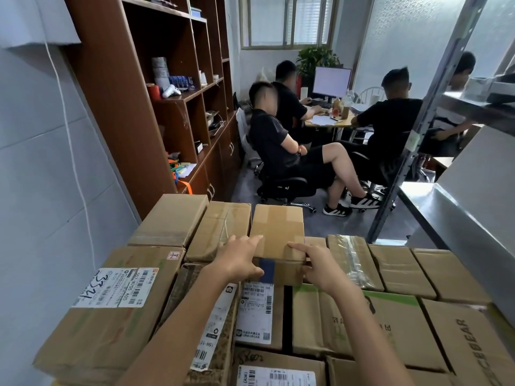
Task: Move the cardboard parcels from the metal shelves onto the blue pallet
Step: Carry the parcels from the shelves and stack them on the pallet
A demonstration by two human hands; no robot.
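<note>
A small plain cardboard parcel [277, 232] sits on top of a stack of several cardboard parcels [370, 316] that fills the lower half of the view. My left hand [239, 259] holds its near left corner, index finger stretched along the top edge and thumb on the front face. My right hand [320, 264] holds its near right corner the same way, index finger laid along the top. The blue pallet is hidden under the stack. A metal shelf [457, 215] stands at the right.
A brown wooden bookcase [145, 107] lines the left wall beyond the stack. Three people sit on office chairs around a desk [331, 121] with a monitor at the back. A metal shelf upright [412, 140] rises at right, with grey floor [351, 227] between it and the parcels.
</note>
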